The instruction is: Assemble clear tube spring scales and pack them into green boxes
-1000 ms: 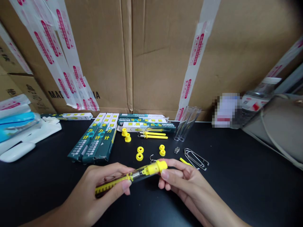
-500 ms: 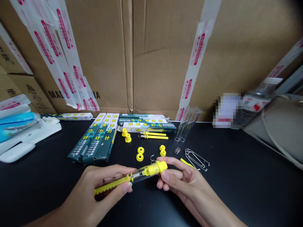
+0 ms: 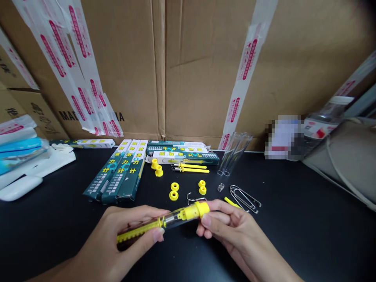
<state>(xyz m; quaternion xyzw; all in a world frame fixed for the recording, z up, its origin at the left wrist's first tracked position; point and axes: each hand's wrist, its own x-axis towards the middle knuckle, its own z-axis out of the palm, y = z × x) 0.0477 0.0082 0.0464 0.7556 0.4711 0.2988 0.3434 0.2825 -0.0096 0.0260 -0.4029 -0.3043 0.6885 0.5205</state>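
Observation:
My left hand is wrapped round the clear tube of a spring scale, with its yellow graduated strip showing between thumb and fingers. The tube tilts up to the right. At its right end sits a yellow cap, pinched by the thumb and forefinger of my right hand. Just behind the cap lie small metal hooks, partly hidden. Beyond them are yellow ring caps, smaller yellow caps, flanged yellow caps and thin yellow rods with metal ends.
Green-and-white boxes lie at left and along the back. Clear tubes, a small spring and bent wire hooks are on the right. A bottle and a grey bag stand far right, before a cardboard wall.
Both hands keep the same hold on the spring scale. My right hand and the cap have shifted very slightly right and down; the view has moved a little.

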